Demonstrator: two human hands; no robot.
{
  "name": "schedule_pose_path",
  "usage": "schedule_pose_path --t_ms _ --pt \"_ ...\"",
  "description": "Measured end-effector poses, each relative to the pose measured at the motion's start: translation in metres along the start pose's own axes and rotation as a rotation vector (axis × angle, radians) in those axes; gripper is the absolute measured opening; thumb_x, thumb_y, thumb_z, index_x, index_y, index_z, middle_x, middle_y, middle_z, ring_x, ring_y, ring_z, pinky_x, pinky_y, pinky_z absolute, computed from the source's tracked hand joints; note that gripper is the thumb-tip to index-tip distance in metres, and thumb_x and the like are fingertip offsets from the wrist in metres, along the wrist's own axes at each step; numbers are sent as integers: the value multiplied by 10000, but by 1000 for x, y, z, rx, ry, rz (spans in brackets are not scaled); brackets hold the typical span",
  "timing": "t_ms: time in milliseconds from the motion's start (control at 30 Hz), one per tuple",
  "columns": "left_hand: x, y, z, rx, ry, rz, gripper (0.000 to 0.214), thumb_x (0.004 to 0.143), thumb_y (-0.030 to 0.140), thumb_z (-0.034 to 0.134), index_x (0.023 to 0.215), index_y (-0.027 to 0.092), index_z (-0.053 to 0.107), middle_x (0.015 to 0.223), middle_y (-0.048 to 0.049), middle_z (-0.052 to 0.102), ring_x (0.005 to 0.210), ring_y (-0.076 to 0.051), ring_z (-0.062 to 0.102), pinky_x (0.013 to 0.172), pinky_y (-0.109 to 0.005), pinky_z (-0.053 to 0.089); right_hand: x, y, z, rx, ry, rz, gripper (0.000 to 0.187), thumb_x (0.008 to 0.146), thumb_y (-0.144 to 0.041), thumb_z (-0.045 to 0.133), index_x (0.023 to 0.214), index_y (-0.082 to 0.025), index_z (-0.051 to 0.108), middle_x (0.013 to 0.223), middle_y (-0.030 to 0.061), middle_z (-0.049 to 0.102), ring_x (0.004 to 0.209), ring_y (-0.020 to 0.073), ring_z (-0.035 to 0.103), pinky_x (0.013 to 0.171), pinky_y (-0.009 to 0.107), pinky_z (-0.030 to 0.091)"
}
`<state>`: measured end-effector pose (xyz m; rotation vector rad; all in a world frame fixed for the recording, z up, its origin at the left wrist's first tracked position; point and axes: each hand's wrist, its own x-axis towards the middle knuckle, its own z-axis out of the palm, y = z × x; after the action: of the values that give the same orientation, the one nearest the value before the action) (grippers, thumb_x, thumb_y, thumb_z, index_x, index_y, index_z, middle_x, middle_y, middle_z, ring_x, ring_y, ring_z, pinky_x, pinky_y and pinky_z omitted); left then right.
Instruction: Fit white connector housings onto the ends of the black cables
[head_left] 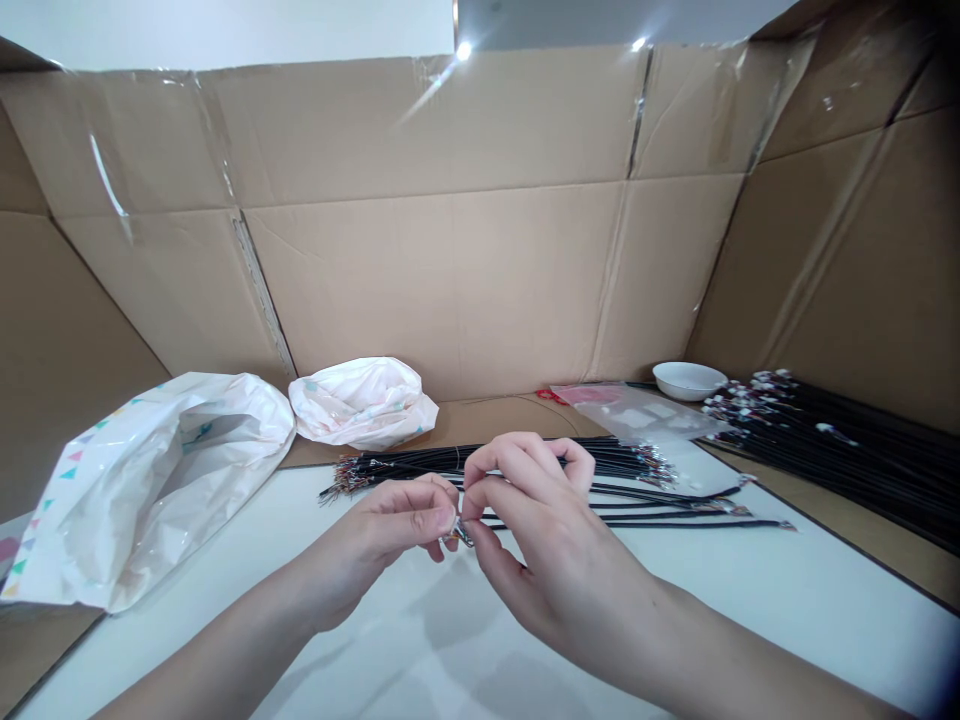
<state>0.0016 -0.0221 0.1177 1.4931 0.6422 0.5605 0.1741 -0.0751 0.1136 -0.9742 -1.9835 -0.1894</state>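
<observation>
Left hand (pixel 375 535) and right hand (pixel 547 550) pinched together on a small metal tip (pixel 459 535), above black cables (pixel 637 505) lying on a white table (pixel 225 660), with a white bag (pixel 150 490) at left and a white bowl (pixel 688 380) far right.

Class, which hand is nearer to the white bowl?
Right. The right hand sits in front of and left of the white bowl, not touching it; the left hand lies farther left.

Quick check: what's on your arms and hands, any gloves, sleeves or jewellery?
The left hand and right hand are bare, with no gloves or rings showing. The left forearm and right forearm are bare too, no sleeves or watch in view.
</observation>
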Motion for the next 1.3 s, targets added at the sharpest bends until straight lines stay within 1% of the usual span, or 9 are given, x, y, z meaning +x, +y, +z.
schedule_pose_path --t_ms 267,367,500,733,900,1033,1133,1233,1300 --pt "-1 1 0 81 33 84 251 819 362 567 656 171 576 832 -14 433 780 -148 426 725 -262 340 -1 0 -1 -14 -34 32 144 849 -77 495 740 -158 542 878 7 555 874 142 482 769 330 235" --pt "-1 2 1 99 49 87 226 809 350 576 663 177 592 837 -12 435 783 -148 428 722 -260 336 -1 0 0 -4 -35 32 140 847 -76 492 740 -158 529 870 3 552 870 142 485 777 339 236" --pt "-1 3 1 122 66 94 234 800 355 578 652 175 602 855 -17 428 809 -156 423 728 -260 329 -2 -1 -3 8 -78 57 141 860 -83 479 751 -162 524 881 7 551 878 144 481 785 345 239" --pt "-1 2 -1 7 32 144 253 843 356 535 673 169 527 852 -18 414 814 -159 415 743 -264 339 3 -3 -12 115 -168 173 115 902 -116 469 843 -193 531 919 -2 553 856 145 472 745 322 262" --pt "-3 4 1 -44 27 171 236 847 363 547 709 172 527 859 -17 412 831 -163 420 738 -262 342 4 -6 -16 153 -189 176 84 901 -116 494 894 -200 494 933 -20 540 806 129 453 766 313 281" --pt "-4 4 3 -29 41 194 237 852 396 557 740 187 551 874 -11 418 831 -158 424 732 -260 340 2 -7 -14 153 -150 133 99 886 -124 530 928 -204 487 935 -22 550 827 133 473 746 302 282" --pt "-5 3 3 -18 60 195 246 848 428 565 759 199 567 895 -6 429 839 -155 429 743 -260 340 2 -7 -12 120 -62 71 143 858 -126 575 950 -204 498 955 -8 571 853 141 506 738 303 282" --pt "-6 3 3 -29 55 200 248 845 441 571 767 205 575 886 -3 441 834 -153 429 746 -262 345 3 -7 -10 59 32 -13 106 849 -115 580 900 -192 528 913 -5 589 837 133 534 749 312 277" --pt "-6 4 4 -41 48 208 241 846 431 575 765 204 582 870 -3 447 822 -148 425 741 -258 348 4 -7 -10 30 61 -43 76 853 -114 573 866 -183 542 880 -8 591 821 123 544 755 317 275"
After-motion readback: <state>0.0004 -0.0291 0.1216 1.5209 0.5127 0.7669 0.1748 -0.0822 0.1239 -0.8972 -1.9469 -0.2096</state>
